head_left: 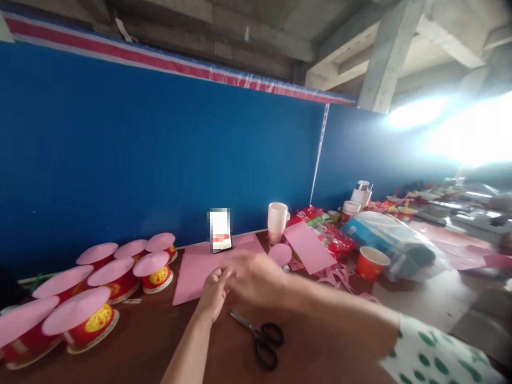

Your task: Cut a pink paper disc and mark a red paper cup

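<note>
Bare left hand (216, 292): curling its fingers, can't tell on what
Bare right hand (258, 274): meeting it — blurry, grip's unclear
Black-handled metal scissors (267, 356): lying nearby on brown table (320, 346)

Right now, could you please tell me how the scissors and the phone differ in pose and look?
The scissors lie flat on the brown table, while the phone stands upright on the large pink sheet. The scissors have black looped handles and narrow blades; the phone is a rectangle with a bright, partly pixelated front. Neither the scissors nor the phone is held by the left hand or the right hand.
</note>
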`<state>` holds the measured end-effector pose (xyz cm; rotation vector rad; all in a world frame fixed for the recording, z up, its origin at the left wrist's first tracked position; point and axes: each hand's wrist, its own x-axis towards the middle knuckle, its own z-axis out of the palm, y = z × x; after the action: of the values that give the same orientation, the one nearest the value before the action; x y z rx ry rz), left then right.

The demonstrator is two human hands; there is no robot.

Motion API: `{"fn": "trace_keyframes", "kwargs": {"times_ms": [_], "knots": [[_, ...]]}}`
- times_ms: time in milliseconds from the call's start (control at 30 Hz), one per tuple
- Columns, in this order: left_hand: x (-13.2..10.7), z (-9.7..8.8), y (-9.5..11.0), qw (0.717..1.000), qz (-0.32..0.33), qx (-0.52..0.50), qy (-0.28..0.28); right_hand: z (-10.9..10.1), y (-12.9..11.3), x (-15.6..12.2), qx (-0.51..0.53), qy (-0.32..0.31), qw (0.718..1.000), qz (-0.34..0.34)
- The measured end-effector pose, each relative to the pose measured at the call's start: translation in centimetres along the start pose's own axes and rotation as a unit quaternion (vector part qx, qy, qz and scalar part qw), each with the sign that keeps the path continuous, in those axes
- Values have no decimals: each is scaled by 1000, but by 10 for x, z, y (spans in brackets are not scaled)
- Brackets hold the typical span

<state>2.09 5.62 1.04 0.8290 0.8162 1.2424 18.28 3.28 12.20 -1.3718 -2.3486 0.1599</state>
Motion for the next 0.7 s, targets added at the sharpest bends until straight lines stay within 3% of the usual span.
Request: {"fn": "trace_keyframes", "kwargs": {"times_ms": [167,267,467,700], "knots": [[-2,2,2,1000,-7,-7,-12,-55,57,37,-151,49,980,122],[-1,2,1,1000,-11,-4,-15,-77,89,49,-199,17,965,167],[1,0,-2,1000,-6,-3,-24,-81,110,56,-237,-71,955,162],[0,0,-2,1000,-3,-3,-23,-79,128,68,-255,-86,955,124]]}}
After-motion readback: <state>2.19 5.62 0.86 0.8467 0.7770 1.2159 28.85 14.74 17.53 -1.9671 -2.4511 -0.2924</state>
